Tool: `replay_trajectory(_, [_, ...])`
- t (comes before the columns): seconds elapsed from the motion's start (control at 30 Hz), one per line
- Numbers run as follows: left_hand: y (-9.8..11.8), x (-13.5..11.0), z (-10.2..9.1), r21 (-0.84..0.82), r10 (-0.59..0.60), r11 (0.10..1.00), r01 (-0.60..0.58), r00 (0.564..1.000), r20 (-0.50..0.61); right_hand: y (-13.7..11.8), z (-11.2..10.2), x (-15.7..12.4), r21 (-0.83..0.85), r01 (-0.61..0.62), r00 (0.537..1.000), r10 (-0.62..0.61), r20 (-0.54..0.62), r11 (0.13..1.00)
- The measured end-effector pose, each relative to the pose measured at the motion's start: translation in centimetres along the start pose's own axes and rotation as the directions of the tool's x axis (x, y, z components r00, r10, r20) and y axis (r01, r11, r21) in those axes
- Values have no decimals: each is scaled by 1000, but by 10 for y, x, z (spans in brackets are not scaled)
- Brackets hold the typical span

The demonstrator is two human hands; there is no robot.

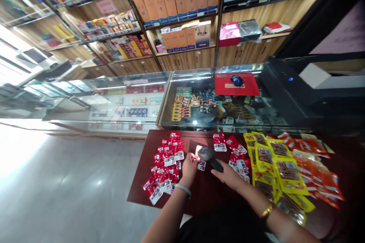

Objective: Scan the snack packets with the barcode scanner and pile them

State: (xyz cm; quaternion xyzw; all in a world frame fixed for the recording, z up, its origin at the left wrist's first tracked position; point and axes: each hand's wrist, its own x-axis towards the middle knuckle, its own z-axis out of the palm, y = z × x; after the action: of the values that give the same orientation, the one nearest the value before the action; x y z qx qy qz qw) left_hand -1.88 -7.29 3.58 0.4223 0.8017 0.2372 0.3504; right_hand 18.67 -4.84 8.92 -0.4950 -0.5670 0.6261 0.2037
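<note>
My right hand [228,174] is wrapped round the handle of a black barcode scanner [205,154], whose head points away to the left. Bright light from it falls on a red and white snack packet [201,165], partly hidden under the scanner. My left hand [189,165] pinches that packet at its left edge. To the left lies a loose pile of similar red and white packets [165,172]. More red packets [238,161] lie to the right of the scanner, next to a heap of yellow snack packets [273,163].
Orange packets [319,171] lie at the right end of the dark red table [205,201]. Behind it stands a glass display counter [182,121] with a red mat [222,89] and a blue mouse [236,80] on top. Shelves with boxes [179,2] line the wall.
</note>
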Motion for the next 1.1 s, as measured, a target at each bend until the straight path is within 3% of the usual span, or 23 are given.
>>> replay_trajectory(0.2, [-46, -16, -50, -118, -101, 989, 87, 988, -117, -15, 50, 15, -38, 58, 990, -52, 134, 998])
replay_trajectory(0.33, [-74, -31, -91, -79, -238, 971, 226, 939, -247, -16, 73, 18, -34, 107, 970, -97, 221, 994])
replay_trajectory(0.5, [-93, -33, -118, -12, -332, 938, 345, 890, -312, -16, 82, 15, -25, 129, 949, -116, 294, 991])
replay_trajectory(0.6, [-97, -34, -119, 71, -278, 945, 321, 895, -350, -18, 77, 10, -41, 104, 955, -89, 282, 994])
replay_trajectory(0.73, [-89, -38, -111, 266, -134, 918, 293, 863, -488, -19, 62, 1, -37, 38, 977, -29, 209, 999])
replay_trajectory(0.83, [-65, -33, -93, 350, -25, 909, 226, 869, -495, -15, 46, -6, -24, 9, 992, -6, 125, 1000])
replay_trajectory(0.97, [-15, -16, -42, 364, 172, 929, -70, 951, -256, -3, 20, -14, 10, -52, 999, 52, 1, 999])
replay_trajectory(1.03, [13, -5, -8, 325, 249, 925, -194, 959, -137, 4, 4, -16, 34, -76, 995, 78, -55, 997])
replay_trajectory(1.1, [40, 6, 25, 312, 269, 921, -235, 961, -71, 11, -13, -16, 59, -80, 990, 86, -113, 995])
